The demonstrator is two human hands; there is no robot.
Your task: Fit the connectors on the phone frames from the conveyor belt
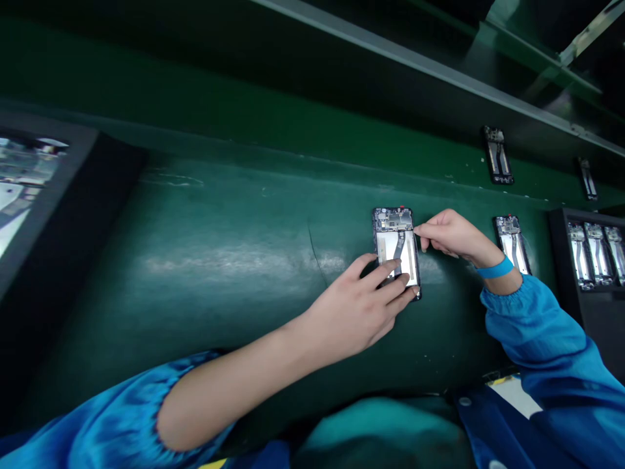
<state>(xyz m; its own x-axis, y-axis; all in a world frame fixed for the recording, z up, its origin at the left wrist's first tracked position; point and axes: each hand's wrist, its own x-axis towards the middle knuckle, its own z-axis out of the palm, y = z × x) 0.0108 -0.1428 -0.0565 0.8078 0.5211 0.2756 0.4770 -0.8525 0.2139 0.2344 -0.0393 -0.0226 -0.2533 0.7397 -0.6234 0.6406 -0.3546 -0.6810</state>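
An opened phone (pixel 385 242) lies on the green table, its circuit board at the far end and a dark ribbon strip running down its silvery middle. My left hand (pixel 361 306) rests over the phone's near half, thumb at the left edge and fingers reaching across to the right edge, holding it. At the phone's upper right edge, beside the board, is my right hand (pixel 446 233), with thumb and index finger pinched together. Whatever sits in that pinch is too small to make out. A blue band (pixel 495 267) circles my right wrist.
A second opened phone (pixel 512 242) lies just right of my right hand. Two more phones (pixel 498 156) (pixel 587 179) are on the raised green ledge behind. Black trays with phones stand at the right (pixel 559 260) and left (pixel 83 195). A thin dark line (pixel 316 255) marks the table.
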